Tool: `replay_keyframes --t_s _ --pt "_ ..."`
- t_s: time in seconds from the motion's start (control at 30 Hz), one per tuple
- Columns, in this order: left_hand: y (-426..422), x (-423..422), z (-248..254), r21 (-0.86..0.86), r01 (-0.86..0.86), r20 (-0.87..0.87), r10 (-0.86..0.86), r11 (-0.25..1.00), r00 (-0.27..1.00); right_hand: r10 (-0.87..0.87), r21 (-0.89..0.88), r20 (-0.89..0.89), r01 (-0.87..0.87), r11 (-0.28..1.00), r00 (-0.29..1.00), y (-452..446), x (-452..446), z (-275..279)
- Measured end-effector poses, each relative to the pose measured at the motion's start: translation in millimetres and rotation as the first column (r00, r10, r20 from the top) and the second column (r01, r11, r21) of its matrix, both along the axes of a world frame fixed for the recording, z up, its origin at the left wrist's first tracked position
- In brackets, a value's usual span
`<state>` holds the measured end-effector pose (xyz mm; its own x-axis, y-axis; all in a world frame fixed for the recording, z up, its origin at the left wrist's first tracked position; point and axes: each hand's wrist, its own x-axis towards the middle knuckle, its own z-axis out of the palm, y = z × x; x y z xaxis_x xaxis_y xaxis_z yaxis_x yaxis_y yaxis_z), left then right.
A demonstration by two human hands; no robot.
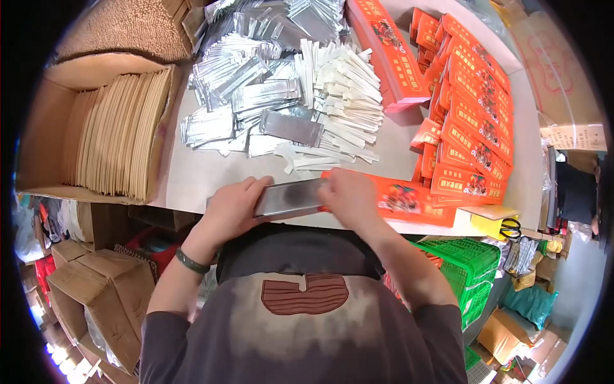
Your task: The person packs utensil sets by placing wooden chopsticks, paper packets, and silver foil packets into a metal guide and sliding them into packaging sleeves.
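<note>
At the table's near edge, my left hand grips one end of a flat silver packet. My right hand is closed, slightly blurred, where the packet meets a red printed sleeve. Its fingers wrap round the sleeve's left end; whether the packet is inside the sleeve there I cannot tell. Just beyond my hands lies a heap of silver packets. Beside it is a pile of narrow white strips. More red printed sleeves overlap in rows to the right.
A cardboard box of thin wooden sticks stands at left, with another stack of sticks behind. A long red stack lies at the back. Green crates stand below right; a yellow box sits at the table corner.
</note>
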<state>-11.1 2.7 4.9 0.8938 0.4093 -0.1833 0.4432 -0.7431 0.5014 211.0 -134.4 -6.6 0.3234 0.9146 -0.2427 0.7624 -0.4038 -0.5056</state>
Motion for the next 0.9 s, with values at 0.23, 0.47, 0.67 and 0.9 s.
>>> replay_keyframes --t_s 0.23,0.47,0.67,0.9 --pt "68.9 -42.2 19.0 0.217 -0.417 0.334 0.334 0.883 0.881 -0.08 0.3 0.078 0.053 0.953 0.994 1.6 77.5 -6.3" --pt "183.0 -197.2 -4.3 0.293 -0.712 0.071 0.728 0.638 0.682 -0.196 0.129 0.063 0.186 0.974 0.979 -1.0 105.7 21.6" --pt "183.1 -187.9 -7.2 0.386 -0.637 0.127 0.645 0.668 0.753 0.134 0.519 0.177 -0.208 0.829 0.975 80.0 27.4 -14.4" --pt "166.0 -199.1 0.5 0.473 -0.799 0.479 0.652 0.373 0.588 0.122 0.672 0.065 -0.134 0.728 0.99 88.5 -5.8 7.9"
